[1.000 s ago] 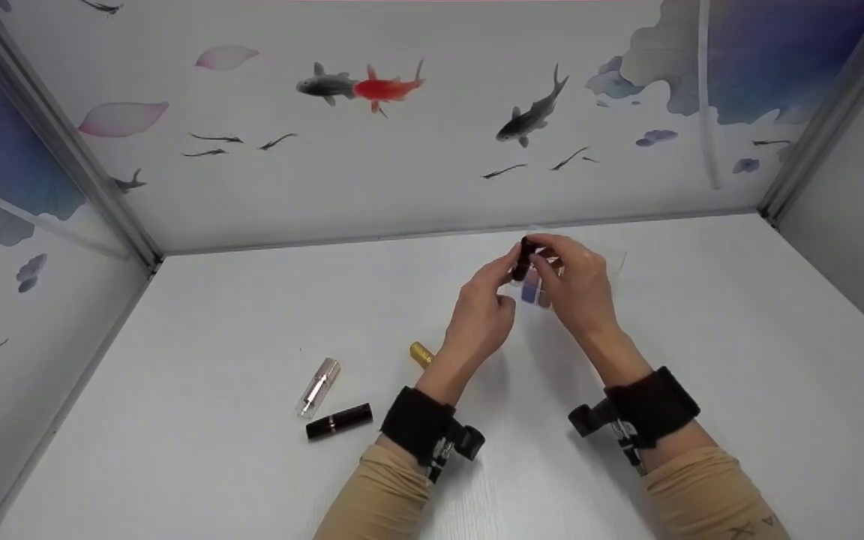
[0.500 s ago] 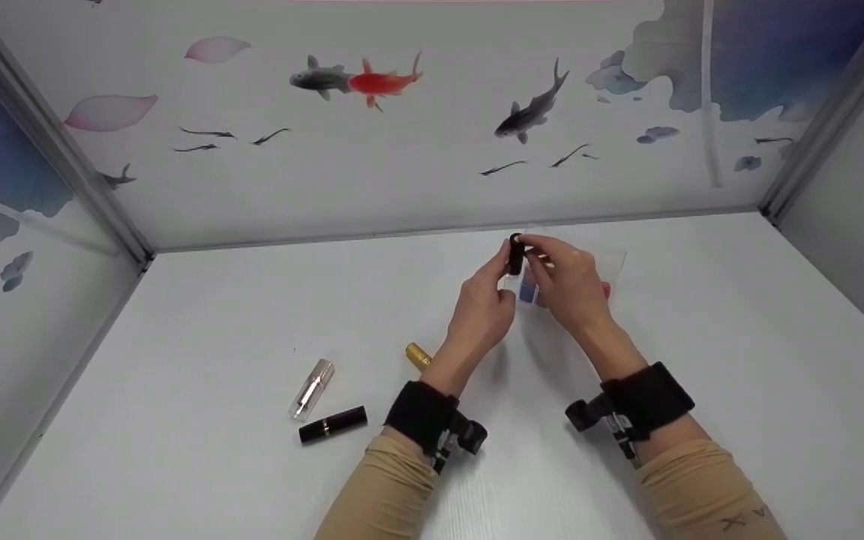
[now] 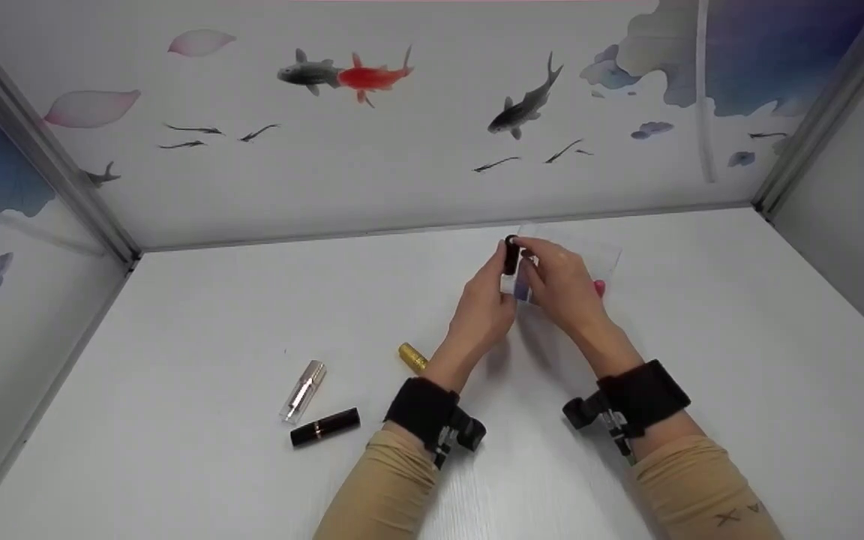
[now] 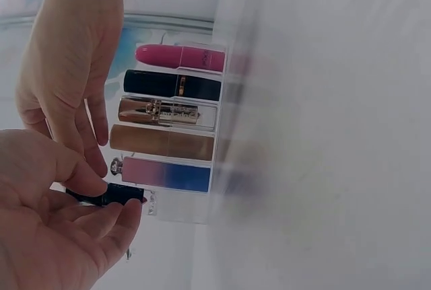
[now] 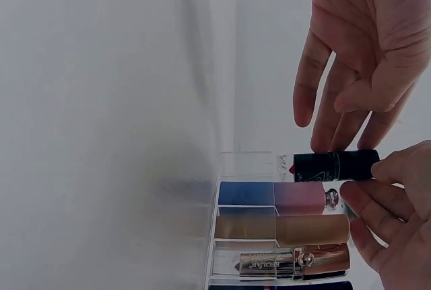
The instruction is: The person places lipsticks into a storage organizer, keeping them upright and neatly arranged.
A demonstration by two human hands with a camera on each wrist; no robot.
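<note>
A black lipstick [image 5: 337, 165] with a red tip stands on end at the outermost slot of a clear lipstick organizer [image 5: 246, 162], its lower end right at the slot's opening. My right hand [image 3: 563, 289] pinches its upper end; in the right wrist view the thumb overlaps that end. From the other side, fingertips of my left hand [image 3: 477, 307] touch the lipstick, while the left thumb stays apart from it in that view. Beside it in the organizer are a pink-and-blue lipstick [image 4: 166, 173], a brown one [image 4: 161, 142], a gold-and-clear one [image 4: 168, 112], a black one [image 4: 172, 85] and a pink one [image 4: 178, 58].
On the white table [image 3: 199, 337], a gold tube [image 3: 412, 358] lies partly behind my left forearm. Farther left lie a clear-and-gold lipstick [image 3: 303, 391] and a black lipstick with a gold band [image 3: 325, 427]. A fish-painted panel [image 3: 402, 172] rises behind the organizer.
The black lipstick goes from tilted to nearly upright between my hands. My right hand has shifted slightly left, uncovering the pink lipstick. The whole head view has drifted a little.
</note>
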